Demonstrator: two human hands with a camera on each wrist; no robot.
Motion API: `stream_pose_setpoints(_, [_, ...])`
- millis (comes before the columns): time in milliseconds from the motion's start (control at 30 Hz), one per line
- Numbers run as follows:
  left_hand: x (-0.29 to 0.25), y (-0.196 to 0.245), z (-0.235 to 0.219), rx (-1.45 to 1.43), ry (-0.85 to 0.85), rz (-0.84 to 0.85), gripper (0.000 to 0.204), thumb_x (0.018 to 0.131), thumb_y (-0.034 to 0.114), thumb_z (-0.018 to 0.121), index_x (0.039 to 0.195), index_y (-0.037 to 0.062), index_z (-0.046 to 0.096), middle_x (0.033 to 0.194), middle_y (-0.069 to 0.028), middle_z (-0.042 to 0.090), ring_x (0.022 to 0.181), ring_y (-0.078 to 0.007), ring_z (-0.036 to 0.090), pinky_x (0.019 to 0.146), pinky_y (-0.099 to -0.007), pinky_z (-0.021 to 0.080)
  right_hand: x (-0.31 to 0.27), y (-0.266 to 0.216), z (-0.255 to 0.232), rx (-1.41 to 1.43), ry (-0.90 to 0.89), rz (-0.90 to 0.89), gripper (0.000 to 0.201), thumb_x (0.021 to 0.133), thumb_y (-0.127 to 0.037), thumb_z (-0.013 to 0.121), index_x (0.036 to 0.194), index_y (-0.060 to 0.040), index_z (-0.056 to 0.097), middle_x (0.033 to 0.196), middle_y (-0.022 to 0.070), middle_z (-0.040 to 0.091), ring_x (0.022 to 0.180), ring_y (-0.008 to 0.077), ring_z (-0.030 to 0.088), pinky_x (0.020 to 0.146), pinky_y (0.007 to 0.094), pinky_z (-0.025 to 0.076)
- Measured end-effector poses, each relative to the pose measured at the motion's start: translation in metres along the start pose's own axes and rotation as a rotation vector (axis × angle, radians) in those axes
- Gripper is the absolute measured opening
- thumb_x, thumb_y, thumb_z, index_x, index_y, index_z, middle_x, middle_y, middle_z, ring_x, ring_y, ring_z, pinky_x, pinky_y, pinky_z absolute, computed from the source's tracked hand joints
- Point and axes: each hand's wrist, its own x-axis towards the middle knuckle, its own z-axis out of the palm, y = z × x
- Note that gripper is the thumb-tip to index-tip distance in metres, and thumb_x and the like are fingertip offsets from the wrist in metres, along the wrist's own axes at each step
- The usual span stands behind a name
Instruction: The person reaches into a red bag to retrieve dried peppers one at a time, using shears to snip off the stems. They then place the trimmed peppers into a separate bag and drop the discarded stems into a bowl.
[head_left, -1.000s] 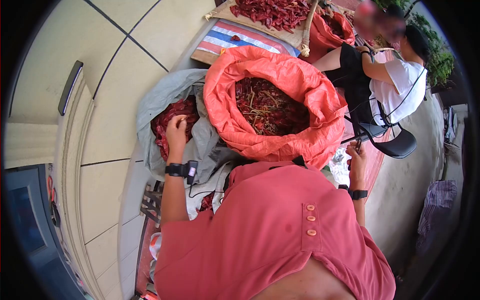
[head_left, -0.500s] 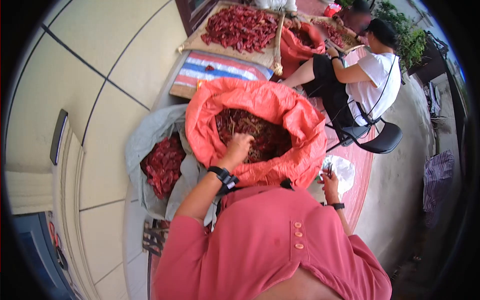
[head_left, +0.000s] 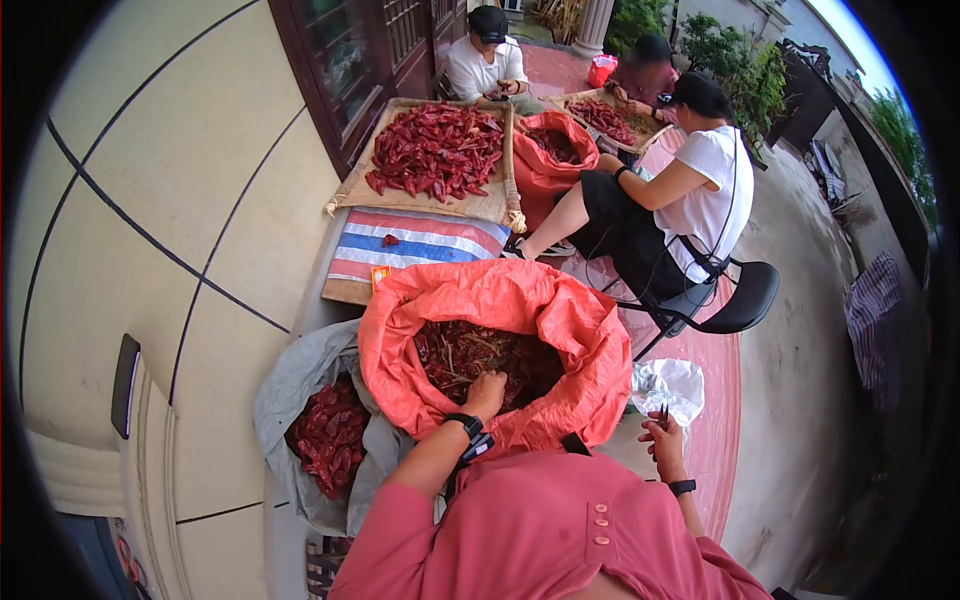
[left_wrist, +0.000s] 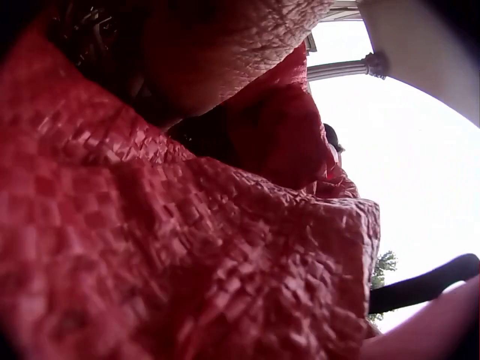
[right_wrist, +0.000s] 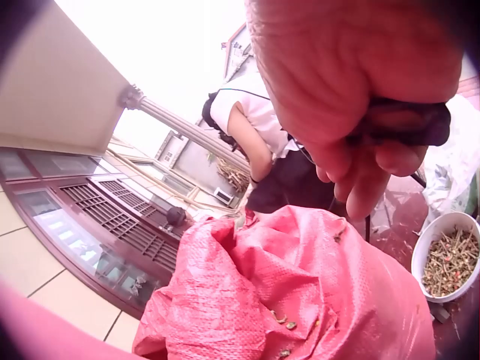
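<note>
My left hand [head_left: 487, 393] reaches into the wide mouth of a red woven sack [head_left: 590, 330]. Dried red chilies [head_left: 540, 370] with loose pale stems fill that sack, and the fingertips are hidden among them. In the left wrist view the sack's wall [left_wrist: 247, 255] covers most of the picture, below the dim heel of the hand. Out to the right of the sack, my right hand [head_left: 666, 448] grips dark scissors [head_left: 664, 412], points up. The right wrist view shows their black handle [right_wrist: 424, 124] against the palm, over curled fingers.
A grey sack [head_left: 280, 400] of red chilies [head_left: 328, 435] stands left of the red one. Beyond lie a striped sheet [head_left: 430, 245] and a chili-heaped tray [head_left: 360, 190]. A seated person [head_left: 700, 190] is ahead right. A white bucket [right_wrist: 417, 255] holds stem scraps.
My left hand has moved from the grey sack's chilies rightward into the red sack. The head view has tilted up, showing more people and the trays. The right hand keeps hold of the scissors.
</note>
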Motion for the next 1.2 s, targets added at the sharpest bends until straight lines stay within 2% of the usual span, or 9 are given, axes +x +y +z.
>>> stream_pose_setpoints(67, [-0.016,0.010,-0.025,-0.098,-0.039,-0.005,0.018,0.080,0.010,0.061,0.097,0.0030,0.059,0.098,-0.0194,0.062,0.095,-0.0381,0.059,0.080,-0.0459,0.048,0.006,-0.006,-0.001,0.000,-0.006,-0.058,0.024,0.089,-0.009,0.053,0.113,-0.0028,0.055,0.090,0.0072,0.064,0.060,0.0125,0.064,0.038,0.0194,0.038])
stream_pose_setpoints(200, [-0.031,0.005,-0.038,-0.268,0.102,-0.023,0.020,0.084,0.015,0.061,0.098,0.0038,0.055,0.096,-0.0183,0.064,0.093,-0.0379,0.060,0.079,-0.0450,0.047,0.017,-0.045,0.013,0.023,-0.083,-0.187,0.022,0.091,-0.011,0.054,0.111,-0.0031,0.056,0.090,0.0052,0.063,0.060,0.0112,0.062,0.040,0.0193,0.038])
stream_pose_setpoints(300, [-0.041,0.028,-0.071,-0.602,0.147,-0.184,0.021,0.091,0.015,0.056,0.107,0.0044,0.048,0.088,-0.0161,0.064,0.070,-0.0263,0.065,0.063,-0.0370,0.051,0.021,-0.082,0.042,0.090,-0.217,-0.401,0.019,0.093,-0.012,0.056,0.109,-0.0024,0.057,0.088,0.0023,0.061,0.057,0.0103,0.058,0.043,0.0206,0.041])
stream_pose_setpoints(367, [-0.043,0.042,-0.085,-0.872,0.259,-0.108,0.020,0.093,0.012,0.054,0.110,0.0034,0.047,0.089,-0.0114,0.065,0.062,-0.0148,0.061,0.055,-0.0284,0.049,0.014,-0.114,0.067,0.108,-0.364,-0.431,0.020,0.093,-0.014,0.058,0.109,-0.0023,0.058,0.086,0.0009,0.060,0.056,0.0079,0.055,0.047,0.0212,0.043])
stream_pose_setpoints(400, [-0.043,0.057,-0.100,-1.028,0.244,-0.099,0.021,0.093,0.009,0.053,0.113,0.0024,0.047,0.095,-0.0079,0.066,0.064,-0.0095,0.059,0.055,-0.0223,0.047,0.010,-0.127,0.079,0.041,-0.432,-0.410,0.020,0.093,-0.015,0.058,0.108,-0.0023,0.058,0.086,0.0006,0.060,0.056,0.0067,0.054,0.047,0.0209,0.043])
stream_pose_setpoints(500, [-0.043,0.091,-0.136,-1.205,0.204,0.005,0.020,0.097,0.016,0.048,0.113,0.0029,0.053,0.102,-0.0068,0.065,0.071,-0.0063,0.058,0.059,-0.0186,0.044,0.000,-0.157,0.117,-0.071,-0.651,-0.450,0.020,0.092,-0.017,0.060,0.107,-0.0029,0.060,0.084,0.0000,0.061,0.053,0.0049,0.050,0.046,0.0197,0.040])
stream_pose_setpoints(633, [-0.041,0.120,-0.157,-1.441,0.206,0.127,0.017,0.097,0.015,0.051,0.110,0.0041,0.055,0.103,-0.0074,0.065,0.074,-0.0098,0.060,0.063,-0.0213,0.048,-0.016,-0.183,0.155,0.103,-0.784,-0.459,0.024,0.092,-0.021,0.062,0.108,-0.0032,0.060,0.085,0.0005,0.062,0.052,0.0056,0.049,0.047,0.0191,0.039])
stream_pose_setpoints(833, [-0.041,0.129,-0.150,-1.548,0.324,0.083,0.016,0.096,0.016,0.054,0.109,0.0064,0.056,0.095,-0.0034,0.063,0.078,-0.0104,0.060,0.068,-0.0244,0.050,-0.026,-0.180,0.173,0.148,-0.814,-0.466,0.028,0.088,-0.018,0.068,0.109,-0.0028,0.057,0.086,0.0005,0.061,0.054,0.0050,0.049,0.048,0.0191,0.039])
stream_pose_setpoints(1200, [-0.051,0.132,-0.133,-1.762,0.316,0.075,0.018,0.098,0.023,0.053,0.108,0.0088,0.058,0.091,-0.0015,0.064,0.078,-0.0113,0.059,0.069,-0.0248,0.046,-0.025,-0.169,0.162,0.134,-0.802,-0.447,0.015,0.086,-0.009,0.068,0.099,-0.0048,0.060,0.073,-0.0028,0.060,0.053,0.0031,0.049,0.047,0.0176,0.038])
